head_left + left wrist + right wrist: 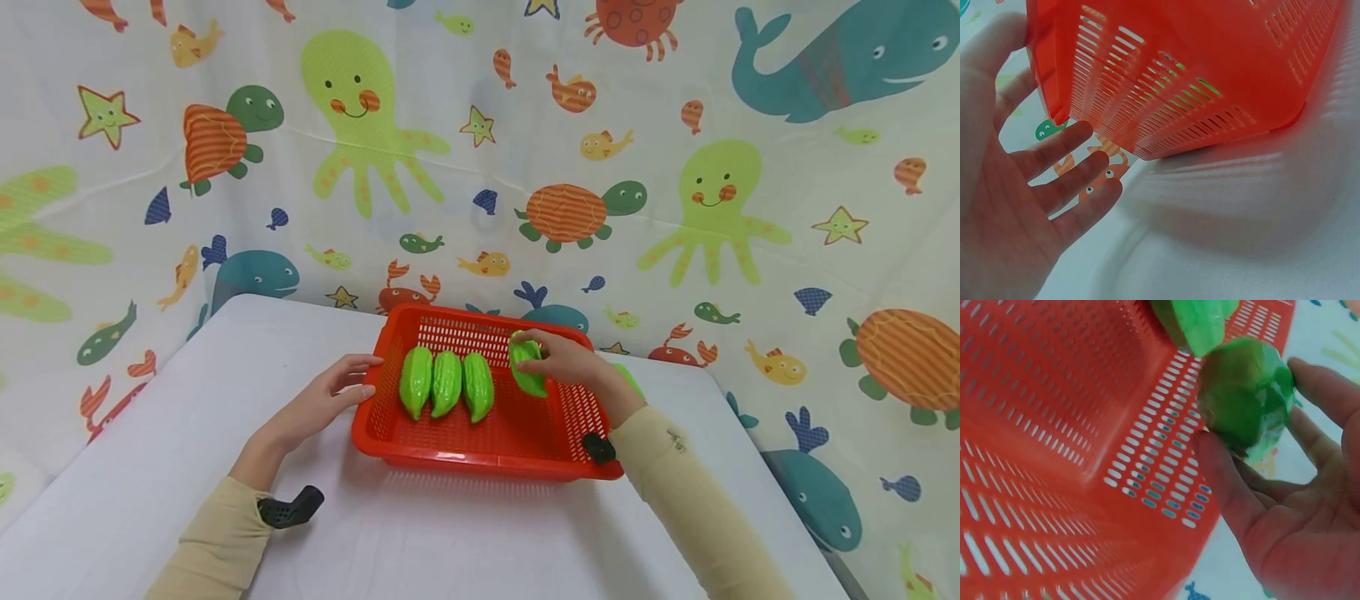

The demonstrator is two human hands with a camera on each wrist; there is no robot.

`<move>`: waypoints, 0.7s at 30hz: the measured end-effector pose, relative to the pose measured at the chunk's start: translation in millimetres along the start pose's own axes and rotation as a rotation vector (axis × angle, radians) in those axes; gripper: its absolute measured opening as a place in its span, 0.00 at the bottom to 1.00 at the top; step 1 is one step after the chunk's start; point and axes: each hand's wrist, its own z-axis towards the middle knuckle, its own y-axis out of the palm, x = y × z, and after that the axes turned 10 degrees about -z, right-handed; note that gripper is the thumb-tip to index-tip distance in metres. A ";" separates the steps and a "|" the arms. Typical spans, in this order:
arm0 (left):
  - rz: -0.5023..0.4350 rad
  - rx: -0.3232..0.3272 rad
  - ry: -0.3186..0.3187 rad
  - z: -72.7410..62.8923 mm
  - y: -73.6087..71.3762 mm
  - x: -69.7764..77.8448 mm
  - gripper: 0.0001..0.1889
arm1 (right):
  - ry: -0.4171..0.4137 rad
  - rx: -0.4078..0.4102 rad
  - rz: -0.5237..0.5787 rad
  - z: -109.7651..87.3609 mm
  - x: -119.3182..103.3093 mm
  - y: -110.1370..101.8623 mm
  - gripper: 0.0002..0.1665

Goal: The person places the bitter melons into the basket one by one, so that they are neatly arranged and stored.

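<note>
My right hand (564, 360) holds a bright green toy bitter melon (527, 367) between thumb and fingers, over the right part of a red plastic basket (480, 457). In the right wrist view, the held melon (1241, 394) shows its ridged end in the grasp. Three more bitter melons (447, 385) lie side by side in the left half of the basket, tips toward me. At the basket's left rim is my left hand (330, 396), its fingertips right at the edge. The left wrist view shows that hand (1016, 169) with fingers spread beside the slotted wall.
A white table (300, 325) carries the basket. Beyond the right rim, another green thing (628, 379) is partly hidden behind my right forearm. A curtain (480, 167) printed with sea animals hangs behind the table. Dark wrist cameras (291, 507) are strapped to both wrists.
</note>
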 end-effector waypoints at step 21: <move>0.006 0.004 -0.002 0.4 -0.5 -0.9 0.28 | 0.023 -0.124 -0.104 26.3 -4.2 29.3 0.26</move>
